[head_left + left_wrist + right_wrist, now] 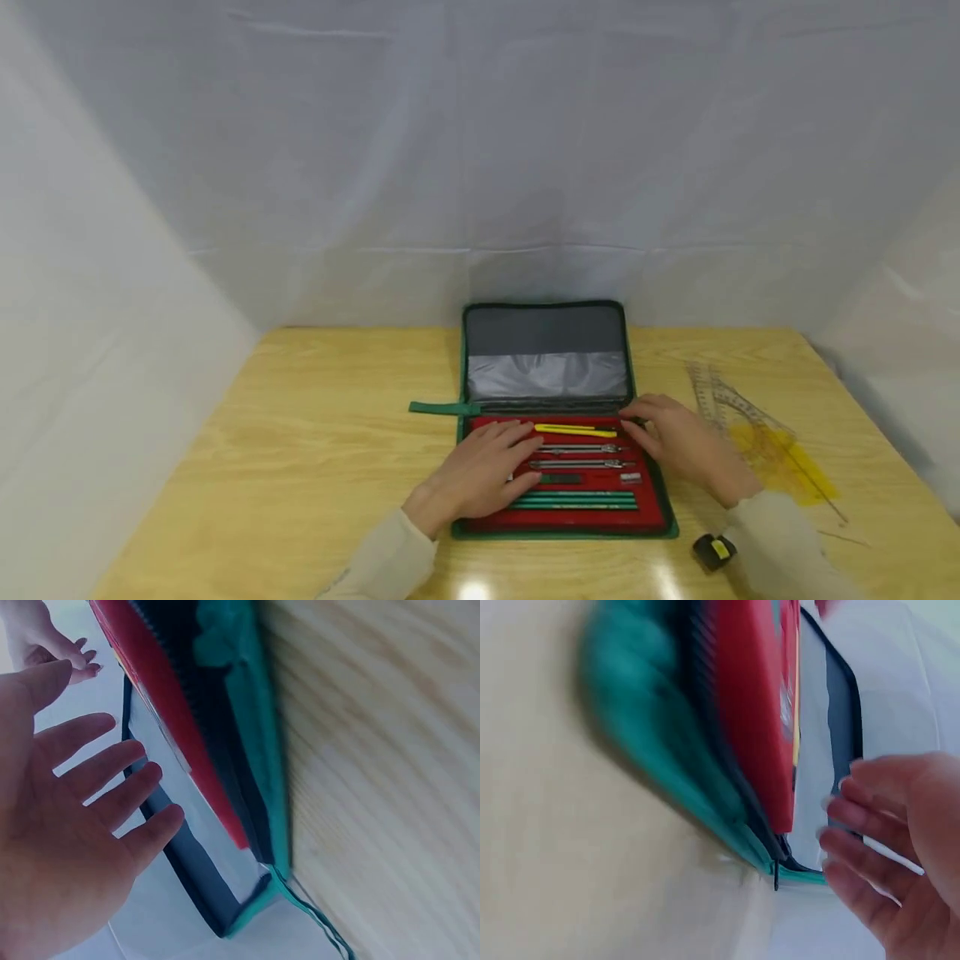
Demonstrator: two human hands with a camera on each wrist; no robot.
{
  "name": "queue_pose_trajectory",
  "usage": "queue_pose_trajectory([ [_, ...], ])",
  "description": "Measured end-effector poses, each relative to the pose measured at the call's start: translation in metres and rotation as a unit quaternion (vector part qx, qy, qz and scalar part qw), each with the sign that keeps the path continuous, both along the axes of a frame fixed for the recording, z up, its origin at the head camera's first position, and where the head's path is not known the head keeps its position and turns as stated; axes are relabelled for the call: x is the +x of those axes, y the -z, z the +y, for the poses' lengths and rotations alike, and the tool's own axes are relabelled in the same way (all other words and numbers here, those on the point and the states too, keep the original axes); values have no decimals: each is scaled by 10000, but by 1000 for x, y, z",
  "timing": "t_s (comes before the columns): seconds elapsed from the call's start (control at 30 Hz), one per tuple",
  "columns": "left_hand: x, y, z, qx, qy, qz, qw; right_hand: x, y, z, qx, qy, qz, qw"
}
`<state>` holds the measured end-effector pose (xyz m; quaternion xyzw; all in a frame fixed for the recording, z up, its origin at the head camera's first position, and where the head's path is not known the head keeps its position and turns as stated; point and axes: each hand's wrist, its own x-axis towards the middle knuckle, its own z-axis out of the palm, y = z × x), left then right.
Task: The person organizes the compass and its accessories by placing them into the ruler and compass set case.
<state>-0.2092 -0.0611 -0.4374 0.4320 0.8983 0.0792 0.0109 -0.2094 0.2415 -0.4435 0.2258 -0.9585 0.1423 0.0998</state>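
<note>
An open green zip case (564, 530) lies on the wooden table, its grey lid (545, 350) standing up at the back. Its red tray (654, 500) holds a yellow tool (574, 430), metal compasses (577, 450) and green pencils (574, 500). My left hand (480, 475) rests flat on the tray's left part, fingers straight. At the tray's right edge lies my right hand (678, 442), its fingers straight and near the yellow tool's tip. Both wrist views show spread fingers (112, 795) (862, 847) beside the case's green edge (262, 750) (652, 765); neither hand holds anything.
Clear plastic rulers and a protractor (723, 400) lie right of the case over a yellow set square (787, 462). A small black and yellow object (714, 550) sits by my right sleeve. White sheets wall in the table on three sides.
</note>
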Motion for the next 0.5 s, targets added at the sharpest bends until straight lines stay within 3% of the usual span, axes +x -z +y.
queue_pose_trajectory([
  [0.13,0,-2,11,-159,83,17,9998,18,0,-4,-8,-285,-526,9982],
  [0.27,-3,-6,22,-420,1,-264,9988,24,1,-13,87,-462,-1039,9935],
  [0.5,-6,-5,39,-497,-42,-761,9959,27,4,-14,245,-255,-1152,9927],
])
